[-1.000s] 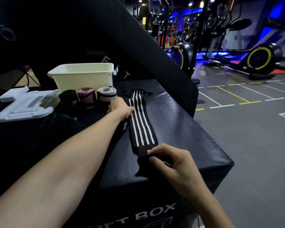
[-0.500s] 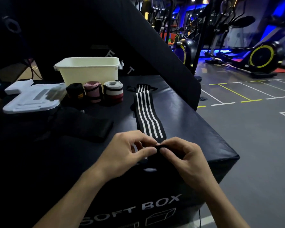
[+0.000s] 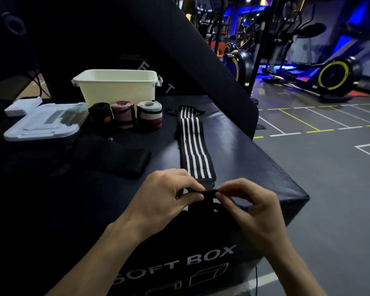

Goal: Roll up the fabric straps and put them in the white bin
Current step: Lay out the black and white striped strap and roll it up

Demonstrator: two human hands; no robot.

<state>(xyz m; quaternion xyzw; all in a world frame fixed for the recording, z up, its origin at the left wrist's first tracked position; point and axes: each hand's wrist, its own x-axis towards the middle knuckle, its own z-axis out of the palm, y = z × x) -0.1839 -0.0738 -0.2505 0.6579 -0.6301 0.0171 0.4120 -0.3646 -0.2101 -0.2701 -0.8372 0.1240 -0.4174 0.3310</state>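
We had the striped strap (image 3: pixel 193 144) laid flat along the worktop's near right edge, our left hand (image 3: pixel 165 195) and right hand (image 3: pixel 247 201) pinching its near end, rolling barely begun. Three finished rolls (image 3: pixel 125 115) waited beside the white bin (image 3: pixel 118 86), none visibly inside.

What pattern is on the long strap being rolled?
Black with white lengthwise stripes on the strap, seen in the head view.
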